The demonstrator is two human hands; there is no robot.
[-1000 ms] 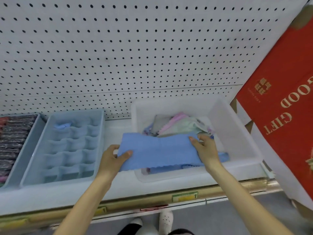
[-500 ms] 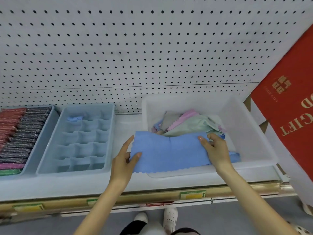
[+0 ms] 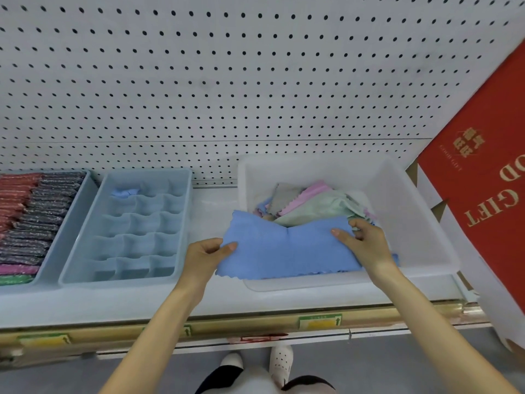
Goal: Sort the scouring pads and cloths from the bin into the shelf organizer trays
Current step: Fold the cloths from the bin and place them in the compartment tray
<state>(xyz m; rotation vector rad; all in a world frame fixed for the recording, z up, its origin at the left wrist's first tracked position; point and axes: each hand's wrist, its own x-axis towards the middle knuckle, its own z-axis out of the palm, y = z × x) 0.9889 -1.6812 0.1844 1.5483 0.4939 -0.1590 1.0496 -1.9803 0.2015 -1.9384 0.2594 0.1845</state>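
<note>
A blue cloth (image 3: 284,248) is held stretched flat over the front-left corner of the clear bin (image 3: 420,223), so it's partly above the bin and partly out past its left wall, over the shelf (image 3: 216,297). Its left edge is pinched by the left hand (image 3: 204,257), thumb on top and fingers tucked under. Its top right corner is gripped by the right hand (image 3: 366,245), fingers curled over the edge. A loose pile of cloths (image 3: 309,203) in grey, pink and pale green is heaped in the bin behind it. Near the bin on the left, a blue divided tray (image 3: 136,245) is set, with 1 small blue cloth (image 3: 125,192) tucked in a back compartment. Right next to that, a 2nd tray (image 3: 66,226) is packed with rows of scouring pads (image 3: 25,217), mostly dark and red. A white pegboard (image 3: 227,81) is seen behind, and a red gift box (image 3: 488,180) is leaned in at the right.
</note>
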